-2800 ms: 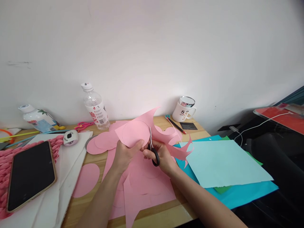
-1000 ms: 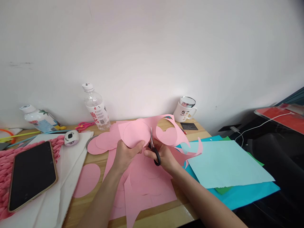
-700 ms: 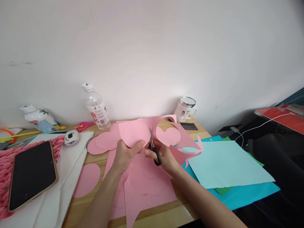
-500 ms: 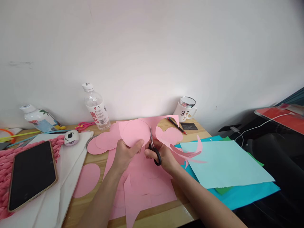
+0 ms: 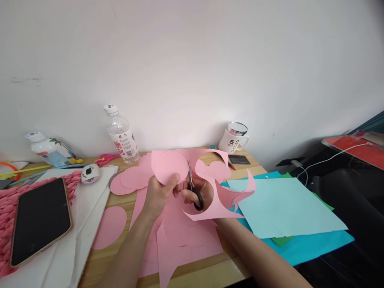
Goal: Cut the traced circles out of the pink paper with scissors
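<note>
My left hand (image 5: pixel 160 194) pinches a sheet of pink paper (image 5: pixel 171 166) with a circle outlined on it, thumb on top. In my right hand (image 5: pixel 199 192) is a pair of black-handled scissors (image 5: pixel 196 197), their blades pointing away from me along the circle's right edge. A curved offcut (image 5: pixel 210 214) of the same sheet now drapes over my right hand and wrist. Beneath both hands lie pink sheets (image 5: pixel 198 240) with faint drawn curves. Cut pink circles (image 5: pixel 132 179) overlap left of my left hand, and another pink circle (image 5: pixel 110 228) lies nearer me.
A water bottle (image 5: pixel 123 138) and a white mug (image 5: pixel 234 138) stand by the wall. At left are a phone (image 5: pixel 42 222), a small white device (image 5: pixel 90 174) and pink scissors (image 5: pixel 106 159). Light blue paper (image 5: pixel 291 206) lies on the right above blue and green sheets.
The scissors have advanced a little along the circle's edge. The offcut strip has swung down and toward me over my right hand. My left hand has barely moved.
</note>
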A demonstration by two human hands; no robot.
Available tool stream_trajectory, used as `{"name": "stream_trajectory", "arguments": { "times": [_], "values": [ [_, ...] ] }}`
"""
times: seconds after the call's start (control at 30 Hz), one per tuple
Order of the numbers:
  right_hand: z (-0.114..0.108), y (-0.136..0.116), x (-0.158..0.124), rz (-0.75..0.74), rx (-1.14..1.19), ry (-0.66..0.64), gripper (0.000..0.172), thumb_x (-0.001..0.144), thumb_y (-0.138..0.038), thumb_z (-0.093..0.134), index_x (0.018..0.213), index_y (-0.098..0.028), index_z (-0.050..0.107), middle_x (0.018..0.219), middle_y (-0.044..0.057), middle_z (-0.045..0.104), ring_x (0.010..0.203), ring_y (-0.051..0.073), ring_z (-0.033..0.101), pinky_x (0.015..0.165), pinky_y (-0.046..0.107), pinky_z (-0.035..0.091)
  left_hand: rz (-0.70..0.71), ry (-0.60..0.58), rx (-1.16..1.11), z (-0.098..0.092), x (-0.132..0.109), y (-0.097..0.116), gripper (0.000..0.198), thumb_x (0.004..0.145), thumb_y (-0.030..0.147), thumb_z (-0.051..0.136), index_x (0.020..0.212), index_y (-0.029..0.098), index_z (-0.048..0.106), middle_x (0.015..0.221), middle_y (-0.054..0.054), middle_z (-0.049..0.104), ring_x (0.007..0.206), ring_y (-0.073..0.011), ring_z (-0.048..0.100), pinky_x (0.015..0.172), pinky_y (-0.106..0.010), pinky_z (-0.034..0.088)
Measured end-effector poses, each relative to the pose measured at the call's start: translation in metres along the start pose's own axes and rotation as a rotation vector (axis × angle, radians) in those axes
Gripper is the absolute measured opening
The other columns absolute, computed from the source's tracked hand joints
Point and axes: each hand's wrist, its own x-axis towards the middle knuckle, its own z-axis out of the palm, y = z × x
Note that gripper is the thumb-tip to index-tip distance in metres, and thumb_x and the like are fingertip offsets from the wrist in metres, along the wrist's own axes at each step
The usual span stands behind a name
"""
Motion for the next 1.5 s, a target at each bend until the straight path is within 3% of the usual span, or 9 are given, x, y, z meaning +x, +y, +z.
{"name": "stream_trajectory", "arguments": {
  "times": [0.13, 0.37, 0.63, 1.07, 1.33, 1.5],
  "values": [
    [0.000, 0.006, 0.002, 0.017, 0.128, -0.116, 0.034, 0.071, -0.047, 0.073, 0.067, -0.021, 0.052, 0.059, -0.003, 0.051, 0.054, 0.013, 0.050, 0.054, 0.028, 0.043, -0.027, 0.049, 0.069, 0.000, -0.001, 0.000, 0.038, 0.070, 0.032, 0.064, 0.041, 0.020, 0.044, 0.041, 0.003, 0.046, 0.045, -0.0109, 0.046, 0.051, -0.027, 0.040],
    [-0.005, 0.015, 0.002, 0.045, 0.089, -0.054, 0.034, 0.068, -0.042, 0.078, 0.089, -0.023, 0.058, 0.068, -0.001, 0.054, 0.063, 0.016, 0.049, 0.060, 0.032, 0.041, -0.080, 0.008, 0.037, -0.002, 0.000, -0.002, 0.031, 0.065, 0.031, 0.068, 0.044, 0.019, 0.047, 0.040, 0.005, 0.041, 0.043, -0.0090, 0.039, 0.048, -0.027, 0.034],
    [-0.012, 0.031, 0.003, -0.005, -0.024, -0.028, 0.037, 0.069, -0.046, 0.077, 0.095, -0.025, 0.063, 0.073, 0.002, 0.058, 0.067, 0.019, 0.053, 0.064, 0.036, 0.044, -0.098, 0.014, 0.029, -0.003, 0.001, -0.002, 0.031, 0.062, 0.032, 0.069, 0.045, 0.019, 0.048, 0.040, 0.005, 0.042, 0.043, -0.0092, 0.039, 0.047, -0.027, 0.032],
    [-0.003, 0.010, 0.005, -0.098, -0.014, -0.082, 0.038, 0.076, -0.054, 0.068, 0.096, -0.022, 0.064, 0.073, 0.003, 0.063, 0.074, 0.022, 0.060, 0.072, 0.037, 0.047, -0.065, -0.046, 0.040, -0.002, -0.001, 0.000, 0.032, 0.067, 0.031, 0.067, 0.045, 0.019, 0.046, 0.042, 0.004, 0.044, 0.044, -0.0092, 0.042, 0.049, -0.026, 0.035],
    [-0.023, -0.033, -0.002, -0.050, -0.272, -0.251, 0.025, 0.077, -0.045, 0.071, 0.083, -0.022, 0.066, 0.078, 0.003, 0.062, 0.068, 0.018, 0.056, 0.074, 0.035, 0.049, -0.045, -0.055, 0.042, -0.003, 0.000, -0.005, 0.032, 0.069, 0.029, 0.066, 0.046, 0.018, 0.047, 0.042, 0.005, 0.045, 0.044, -0.0089, 0.042, 0.049, -0.026, 0.036],
    [-0.023, -0.039, 0.000, -0.071, -0.463, -0.291, 0.030, 0.075, -0.046, 0.072, 0.089, -0.020, 0.068, 0.080, 0.004, 0.064, 0.069, 0.018, 0.059, 0.074, 0.034, 0.050, -0.045, -0.083, 0.023, -0.003, 0.000, -0.006, 0.030, 0.070, 0.029, 0.066, 0.048, 0.018, 0.048, 0.043, 0.005, 0.045, 0.045, -0.0090, 0.043, 0.050, -0.026, 0.036]
  ]
}}
